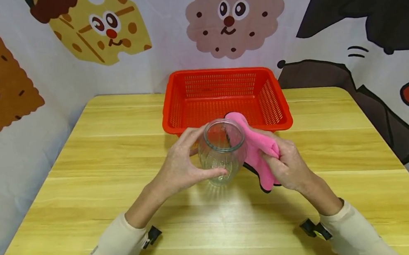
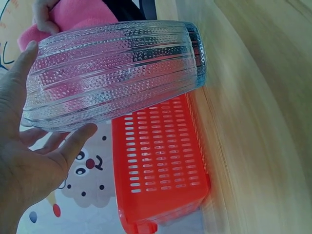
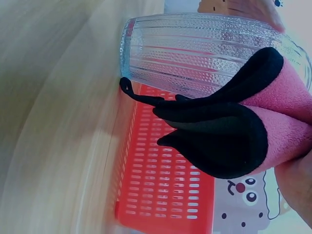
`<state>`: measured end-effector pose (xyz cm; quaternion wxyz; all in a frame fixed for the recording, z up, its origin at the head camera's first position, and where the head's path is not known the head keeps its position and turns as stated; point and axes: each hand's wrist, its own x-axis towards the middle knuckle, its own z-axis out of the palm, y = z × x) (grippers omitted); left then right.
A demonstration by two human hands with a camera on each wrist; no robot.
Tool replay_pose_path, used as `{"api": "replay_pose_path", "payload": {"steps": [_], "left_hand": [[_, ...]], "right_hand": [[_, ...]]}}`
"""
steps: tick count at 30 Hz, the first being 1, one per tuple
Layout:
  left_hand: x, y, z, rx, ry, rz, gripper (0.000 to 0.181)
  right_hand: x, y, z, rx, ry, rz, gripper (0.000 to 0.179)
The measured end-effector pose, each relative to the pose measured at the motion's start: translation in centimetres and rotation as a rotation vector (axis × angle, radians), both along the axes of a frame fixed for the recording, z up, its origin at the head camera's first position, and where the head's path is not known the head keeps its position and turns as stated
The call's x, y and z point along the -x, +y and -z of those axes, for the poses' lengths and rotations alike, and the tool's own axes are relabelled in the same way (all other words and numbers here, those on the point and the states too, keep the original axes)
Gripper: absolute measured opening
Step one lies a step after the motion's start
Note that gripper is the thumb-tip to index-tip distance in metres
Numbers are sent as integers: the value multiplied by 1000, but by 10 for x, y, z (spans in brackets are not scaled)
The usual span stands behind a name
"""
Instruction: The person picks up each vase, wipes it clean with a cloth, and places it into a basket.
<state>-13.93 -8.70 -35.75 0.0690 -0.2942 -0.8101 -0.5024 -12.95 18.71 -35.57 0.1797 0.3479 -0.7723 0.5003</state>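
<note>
At the left, a cream sleeve (image 1: 107,252) runs up from the lower edge, and the left hand (image 1: 178,165) reaches inward from it, thumb stretched across the near side of a clear ribbed glass jar (image 1: 226,160) and fingers curving round its far left side, so that it grips the jar. The jar is mouth-up above the middle of the wooden table (image 1: 90,177) (whether its base touches the wood, I cannot tell), just in front of a red plastic basket (image 1: 213,108). To its right, a pink cloth (image 1: 257,149) with black edging lies against the glass. The right hand (image 1: 287,164) pinches the bunched cloth between thumb and bent fingers, its forearm slanting up from the lower right.
</note>
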Motion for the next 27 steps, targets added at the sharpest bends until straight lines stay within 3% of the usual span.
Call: {"api": "replay_pose_path", "payload": {"steps": [16,27], "left_hand": [[1,0,0,-6,-14,9,101],[3,-1,1,-35,-26,35,101]], "right_hand": [[-2,4,7,-17,-16,48,45],[-3,-1,14,0,123,-25,54]]}}
